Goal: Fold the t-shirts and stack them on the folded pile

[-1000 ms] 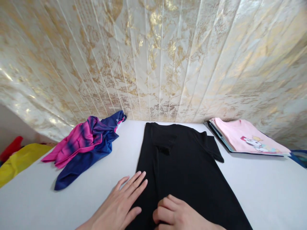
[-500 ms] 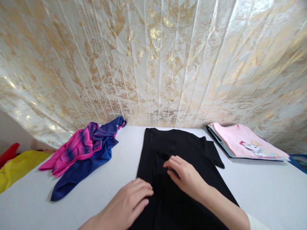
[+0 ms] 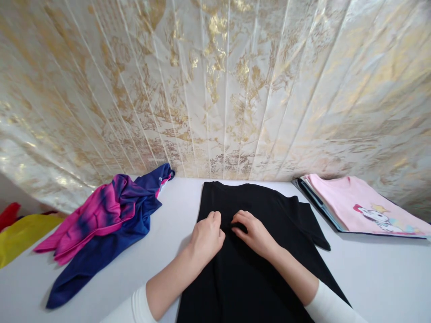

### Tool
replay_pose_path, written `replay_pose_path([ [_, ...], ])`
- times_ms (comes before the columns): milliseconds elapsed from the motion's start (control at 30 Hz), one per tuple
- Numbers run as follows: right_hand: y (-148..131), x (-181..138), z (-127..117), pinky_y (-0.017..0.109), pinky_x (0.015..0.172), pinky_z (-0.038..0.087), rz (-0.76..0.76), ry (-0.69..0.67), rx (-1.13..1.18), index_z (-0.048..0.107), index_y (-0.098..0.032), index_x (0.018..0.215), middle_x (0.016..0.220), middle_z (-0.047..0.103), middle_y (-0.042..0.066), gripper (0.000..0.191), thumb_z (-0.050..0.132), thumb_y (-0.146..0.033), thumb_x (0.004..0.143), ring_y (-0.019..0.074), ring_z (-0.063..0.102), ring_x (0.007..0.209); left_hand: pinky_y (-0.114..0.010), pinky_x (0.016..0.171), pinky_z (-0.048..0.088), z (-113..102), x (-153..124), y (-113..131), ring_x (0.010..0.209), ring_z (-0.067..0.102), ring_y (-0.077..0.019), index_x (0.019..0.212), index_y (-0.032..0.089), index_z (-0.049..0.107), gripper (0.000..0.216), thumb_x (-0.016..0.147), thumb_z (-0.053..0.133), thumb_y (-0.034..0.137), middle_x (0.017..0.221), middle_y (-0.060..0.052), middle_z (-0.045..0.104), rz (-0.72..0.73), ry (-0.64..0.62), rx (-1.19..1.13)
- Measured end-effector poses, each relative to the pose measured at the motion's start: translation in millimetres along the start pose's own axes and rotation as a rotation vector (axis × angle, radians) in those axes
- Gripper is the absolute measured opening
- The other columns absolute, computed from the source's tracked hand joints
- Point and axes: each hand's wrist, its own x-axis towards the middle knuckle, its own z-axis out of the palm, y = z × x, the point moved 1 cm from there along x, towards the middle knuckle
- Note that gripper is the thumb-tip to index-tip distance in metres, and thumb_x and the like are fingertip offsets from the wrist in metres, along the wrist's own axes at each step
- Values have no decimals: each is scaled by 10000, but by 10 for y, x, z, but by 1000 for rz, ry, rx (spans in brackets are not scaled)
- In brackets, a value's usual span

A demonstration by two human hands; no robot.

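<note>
A black T-shirt [image 3: 266, 269] lies on the white table with its left side folded inward and a short sleeve [image 3: 311, 224] sticking out at the right. My left hand [image 3: 207, 235] is closed on the folded layer, its fingertips pinching the cloth near the upper middle. Just beside it, my right hand [image 3: 254, 233] has curled fingers and thumb brought together on the same fabric. The bit of cloth between the fingertips is mostly hidden, black on black.
On the left lies a crumpled pink and navy garment [image 3: 111, 215]. Yellow cloth [image 3: 28, 233] and red cloth [image 3: 10, 213] are at the far left edge. A stack of folded clothes, topped by a pink shirt [image 3: 350, 202], sits at the right. Behind the white table [image 3: 377, 278] hangs a gold-patterned curtain [image 3: 215, 89].
My left hand has moved up and right onto the shirt and closed on its cloth. My right hand has stayed near the same spot, its fingers now down on the fabric.
</note>
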Motion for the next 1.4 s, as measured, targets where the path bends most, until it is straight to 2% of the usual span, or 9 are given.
replay_pose_path([
  [167, -2, -15, -2, 314, 786, 462, -47, 3, -11, 575, -192, 835, 882, 584, 30, 44, 561, -182, 875, 176, 548, 850, -289, 694, 452, 38, 15, -10, 834, 645, -222, 904, 178, 543, 77, 885, 469, 175, 956, -72, 611, -18, 10, -16],
  [300, -38, -35, -9, 303, 779, 468, -96, 15, -32, 559, -197, 854, 934, 581, 42, 33, 549, -167, 864, 176, 554, 877, -297, 689, 437, 70, 24, -19, 795, 659, -232, 941, 187, 553, 94, 895, 473, 204, 824, -48, 652, -60, 14, -74],
  [500, -89, -47, 38, 320, 756, 456, -136, 23, -153, 540, -213, 918, 850, 592, 17, 160, 580, -109, 803, 176, 548, 790, -247, 666, 432, -7, -16, -106, 761, 664, -174, 1035, 233, 531, 147, 896, 482, 220, 638, 57, 665, -75, -39, -273],
  [633, -103, -33, 65, 329, 774, 444, -157, 20, -205, 538, -209, 816, 800, 579, 13, 93, 587, -130, 815, 179, 531, 775, -224, 697, 447, 18, -133, -138, 774, 646, -139, 1121, 229, 492, 290, 855, 488, 114, 755, 58, 682, -38, -50, -382],
  [733, -129, -23, 72, 308, 748, 448, -110, 28, -166, 542, -203, 815, 802, 577, 13, 82, 583, -132, 822, 174, 537, 776, -248, 765, 456, 118, -268, -139, 801, 612, -141, 1112, 231, 492, 372, 796, 525, 38, 868, 29, 641, 18, 48, -406],
  [833, -191, -27, 84, 292, 724, 456, -65, 19, -128, 556, -201, 858, 830, 585, 19, 59, 575, -152, 832, 172, 548, 788, -310, 835, 464, 205, -362, -138, 898, 587, -171, 1112, 235, 487, 404, 776, 550, 21, 957, -3, 596, 86, 146, -373],
  [1033, -337, -120, 90, 332, 764, 469, -128, -11, -179, 599, -180, 993, 879, 592, 57, 186, 461, -110, 890, 191, 552, 822, -357, 871, 493, 231, -346, -172, 941, 592, -183, 1250, 238, 388, 557, 770, 555, 9, 1002, -12, 583, 127, 174, -396],
  [1233, -385, -206, 112, 347, 815, 472, -147, -93, -169, 652, -205, 1055, 920, 579, 54, 238, 514, -127, 877, 188, 544, 851, -344, 894, 487, 181, -323, -215, 1022, 569, -198, 1182, 220, 501, 428, 807, 569, 26, 1098, -44, 547, 224, 156, -267],
  [1400, -426, -231, -6, 338, 818, 467, -138, -170, -156, 658, -205, 1050, 944, 583, 53, 250, 533, -107, 857, 188, 543, 880, -425, 1001, 413, 132, -325, -301, 1228, 452, -237, 1279, 242, 429, 471, 854, 533, 69, 1350, -68, 458, 394, 173, -169],
])
